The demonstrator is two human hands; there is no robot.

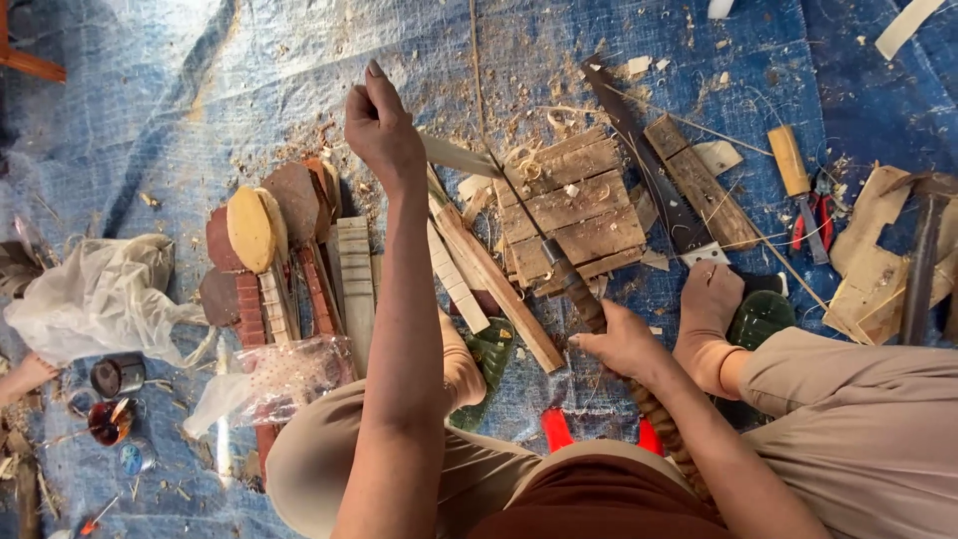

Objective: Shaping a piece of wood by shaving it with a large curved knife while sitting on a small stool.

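left hand [381,128]: raised, fingers pinched shut on one end of a thin wood strip [461,157], which runs right toward the plank block.
right hand [621,344]: fist closed around the wrapped handle of a long knife [547,254]; blade angles up-left, tip meeting the strip just beside the block's left edge.
plank block [577,205]: one slatted wooden pad, dead centre on the blue tarp [200,90]; shavings piled on its top-left corner.
open room: upper-left tarp mostly bare apart from sawdust; the right side is crowded.
left edge: white plastic bag [95,294], small tins below it.
right edge: cardboard scraps, one hammer [923,255].
saw [649,165]: one, lying diagonal, touching the block's right side.
pliers [813,215]: one red-handled pair, just beside a yellow-handled tool [790,160].
cut blanks [289,250]: stack of paddle-shaped pieces left of the forearm, five or more, exact count unclear.
feet: two in green sandals, one either side of the knife handle.
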